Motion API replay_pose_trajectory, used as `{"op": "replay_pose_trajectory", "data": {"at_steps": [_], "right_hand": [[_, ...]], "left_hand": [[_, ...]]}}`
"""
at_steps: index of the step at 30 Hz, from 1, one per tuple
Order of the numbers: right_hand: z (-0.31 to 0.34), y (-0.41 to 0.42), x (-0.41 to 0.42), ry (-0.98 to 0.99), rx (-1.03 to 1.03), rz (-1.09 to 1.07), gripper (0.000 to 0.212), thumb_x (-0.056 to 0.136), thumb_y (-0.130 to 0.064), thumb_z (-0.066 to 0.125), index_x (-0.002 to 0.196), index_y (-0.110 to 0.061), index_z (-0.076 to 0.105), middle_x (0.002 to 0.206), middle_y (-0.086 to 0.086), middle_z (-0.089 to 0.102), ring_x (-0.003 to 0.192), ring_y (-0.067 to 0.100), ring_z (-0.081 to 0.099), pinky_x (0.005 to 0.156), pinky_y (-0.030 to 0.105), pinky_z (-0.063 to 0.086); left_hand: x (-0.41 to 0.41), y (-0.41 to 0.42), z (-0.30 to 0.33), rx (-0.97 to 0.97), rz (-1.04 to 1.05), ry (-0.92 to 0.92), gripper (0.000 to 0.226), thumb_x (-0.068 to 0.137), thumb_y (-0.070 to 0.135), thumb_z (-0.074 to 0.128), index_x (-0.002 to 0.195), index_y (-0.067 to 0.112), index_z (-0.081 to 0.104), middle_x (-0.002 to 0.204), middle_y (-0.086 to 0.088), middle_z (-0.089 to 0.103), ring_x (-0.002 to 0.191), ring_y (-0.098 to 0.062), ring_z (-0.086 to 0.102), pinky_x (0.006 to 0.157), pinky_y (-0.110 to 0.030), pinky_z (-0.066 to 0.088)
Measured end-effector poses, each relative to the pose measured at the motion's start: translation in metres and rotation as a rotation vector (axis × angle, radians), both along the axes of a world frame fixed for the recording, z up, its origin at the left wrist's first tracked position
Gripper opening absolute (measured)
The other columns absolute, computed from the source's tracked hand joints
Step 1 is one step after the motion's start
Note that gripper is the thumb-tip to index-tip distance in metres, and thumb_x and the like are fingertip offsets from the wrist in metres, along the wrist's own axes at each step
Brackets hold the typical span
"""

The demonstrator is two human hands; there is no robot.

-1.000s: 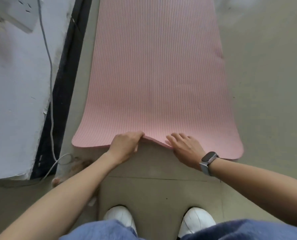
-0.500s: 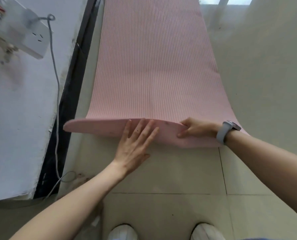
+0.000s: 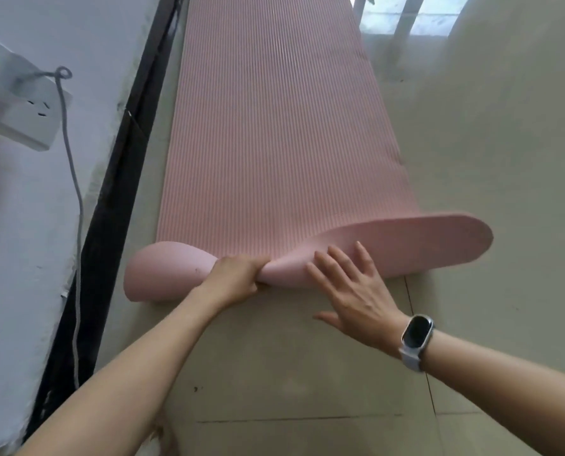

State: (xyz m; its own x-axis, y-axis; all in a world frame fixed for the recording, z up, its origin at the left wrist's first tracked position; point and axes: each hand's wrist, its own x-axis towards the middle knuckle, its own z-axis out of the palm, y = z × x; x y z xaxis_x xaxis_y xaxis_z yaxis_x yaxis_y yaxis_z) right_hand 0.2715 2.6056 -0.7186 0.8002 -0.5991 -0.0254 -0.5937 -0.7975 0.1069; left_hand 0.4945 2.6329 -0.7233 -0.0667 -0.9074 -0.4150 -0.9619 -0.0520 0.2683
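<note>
1. Pink foam is pinched in the left hand [image 3: 233, 274]: its fingers curl round the turned-over near end of the mat [image 3: 274, 143] at mid-width, squeezing it into the tight start of a roll.
2. Just beside it, the right hand [image 3: 350, 291] lies flat, fingers straight and spread. The fingertips press on the mat's smooth underside and the palm is over the floor [image 3: 307, 373]. A watch [image 3: 417, 337] sits on that wrist.
3. The mat lies lengthwise on the floor, running away from the person, ribbed face up. Only the near end is lifted and curled back, and both corners flop out wide as loose flaps on either side of the hands.
4. Handling, as I judge it: light, soft and springy. It bends with little force, but the flared corners suggest it wants to spring open, so it needs steady pressure. The ribbed face should give grip, and nothing about it looks fragile.
5. Where to hold: probably with the hands well apart, nearer each edge, so the roll starts evenly across the width rather than bunching at the middle.
6. Further out, dark skirting [image 3: 110, 199] runs along the mat's left side. Behind it is a wall [image 3: 27, 225] with a socket [image 3: 27, 116], and a cable [image 3: 74, 179] hangs down from it.
</note>
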Motion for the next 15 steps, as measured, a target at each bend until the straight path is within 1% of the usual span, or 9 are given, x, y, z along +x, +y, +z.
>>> {"op": "replay_pose_trajectory", "data": {"at_steps": [2,4,5,7,8,10,12,14,15], "right_hand": [[-0.006,0.002,0.007,0.012,0.019,-0.042,0.097,0.049,-0.059,0.077,0.130,-0.017,0.042,0.130,0.016,0.055,0.120,0.036,0.053,0.093,0.065,0.041],[-0.009,-0.012,0.018,0.029,0.025,-0.133,0.101,0.049,-0.059,0.077,0.133,-0.019,0.037,0.128,0.019,0.056,0.118,0.039,0.053,0.092,0.065,0.041],[-0.010,-0.022,0.024,0.033,0.034,-0.175,0.100,0.050,-0.058,0.077,0.133,-0.018,0.036,0.123,0.020,0.058,0.114,0.039,0.055,0.091,0.063,0.042],[-0.008,-0.042,0.035,0.064,0.110,-0.212,0.089,0.062,-0.055,0.072,0.132,-0.014,0.035,0.113,0.019,0.060,0.106,0.038,0.057,0.092,0.054,0.043],[-0.008,-0.049,0.038,0.090,0.180,-0.201,0.078,0.072,-0.054,0.065,0.130,-0.012,0.035,0.112,0.018,0.059,0.105,0.037,0.056,0.092,0.048,0.042],[-0.015,-0.057,0.037,0.120,0.379,-0.176,0.058,0.084,-0.052,0.052,0.122,-0.010,0.039,0.114,0.014,0.058,0.105,0.034,0.055,0.084,0.040,0.041],[-0.020,-0.065,0.035,0.128,0.535,-0.188,0.049,0.086,-0.050,0.050,0.112,-0.010,0.042,0.113,0.014,0.061,0.102,0.034,0.057,0.073,0.037,0.040],[-0.021,-0.077,0.039,0.112,0.629,-0.209,0.043,0.085,-0.050,0.053,0.105,-0.012,0.046,0.110,0.013,0.063,0.099,0.034,0.058,0.068,0.034,0.036],[-0.021,-0.085,0.042,0.116,0.677,-0.222,0.039,0.084,-0.049,0.054,0.100,-0.014,0.048,0.108,0.012,0.063,0.098,0.032,0.058,0.068,0.032,0.035]], "left_hand": [[0.009,-0.018,0.009,0.123,0.041,0.094,0.028,0.079,0.030,0.063,0.106,0.023,0.060,0.110,-0.009,0.067,0.106,-0.030,0.059,0.079,-0.032,0.044],[0.012,-0.035,0.013,0.246,0.007,0.140,0.029,0.077,0.029,0.068,0.104,0.022,0.063,0.107,-0.008,0.068,0.104,-0.026,0.061,0.073,-0.028,0.041],[0.012,-0.042,0.014,0.286,-0.010,0.146,0.030,0.075,0.029,0.070,0.103,0.021,0.064,0.105,-0.009,0.068,0.102,-0.026,0.062,0.071,-0.027,0.039],[0.013,-0.054,0.017,0.256,-0.025,0.133,0.038,0.073,0.033,0.073,0.107,0.020,0.063,0.107,-0.008,0.068,0.103,-0.026,0.061,0.071,-0.027,0.039],[0.015,-0.057,0.017,0.200,-0.015,0.118,0.047,0.071,0.037,0.073,0.115,0.022,0.060,0.114,-0.007,0.065,0.108,-0.025,0.059,0.076,-0.028,0.041],[0.018,-0.056,0.014,0.095,0.026,0.070,0.071,0.072,0.047,0.071,0.134,0.026,0.043,0.130,-0.005,0.056,0.120,-0.024,0.052,0.094,-0.033,0.042],[0.018,-0.046,0.006,0.032,-0.052,-0.044,0.086,0.072,0.056,0.065,0.143,0.028,0.025,0.137,-0.005,0.049,0.127,-0.024,0.044,0.108,-0.039,0.032],[0.014,-0.032,-0.006,0.035,-0.182,-0.170,0.101,0.068,0.063,0.064,0.146,0.031,0.009,0.141,-0.005,0.038,0.132,-0.025,0.036,0.114,-0.046,0.021],[0.012,-0.026,-0.013,0.038,-0.215,-0.225,0.107,0.066,0.064,0.065,0.146,0.032,0.002,0.141,-0.005,0.036,0.132,-0.026,0.034,0.113,-0.047,0.020]]}}
